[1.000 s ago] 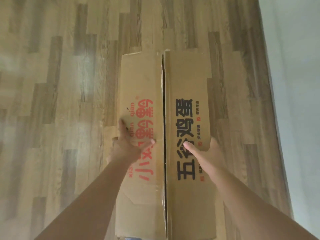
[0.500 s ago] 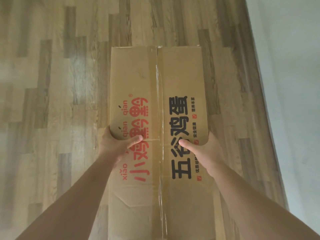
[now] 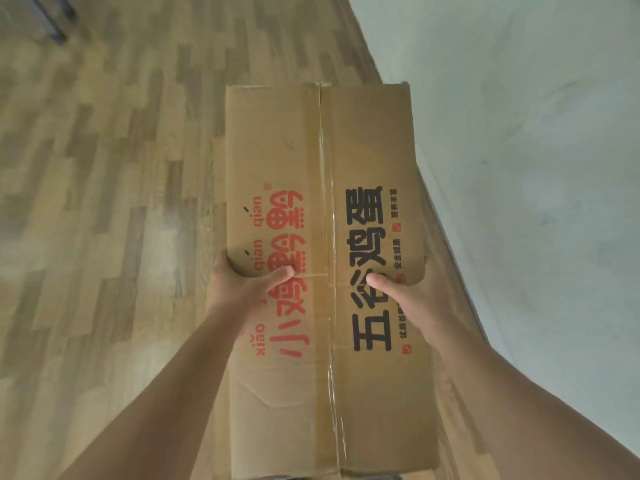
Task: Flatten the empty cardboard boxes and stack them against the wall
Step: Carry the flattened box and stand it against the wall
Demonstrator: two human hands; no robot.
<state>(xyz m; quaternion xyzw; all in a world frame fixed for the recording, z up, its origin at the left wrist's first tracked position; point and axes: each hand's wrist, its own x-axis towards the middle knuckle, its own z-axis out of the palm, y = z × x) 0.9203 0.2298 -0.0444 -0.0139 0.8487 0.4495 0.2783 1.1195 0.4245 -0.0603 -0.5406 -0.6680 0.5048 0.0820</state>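
Wood floor (image 3: 121,202) across the left, pale wall (image 3: 519,150) filling the right; taped box (image 3: 322,161) held mid-frame, printed red and black; left hand (image 3: 239,289) and right hand (image 3: 412,299) gripping side edges, thumbs on top, fingers hidden beneath

You hold a brown corrugated cardboard box (image 3: 318,271), matt and creased, red and black print on its face. Glossy clear tape strip (image 3: 327,202) runs down its seam. Wood-grain plank floor (image 3: 104,202), slight sheen. Wall (image 3: 519,133) pale, matt, faintly mottled.
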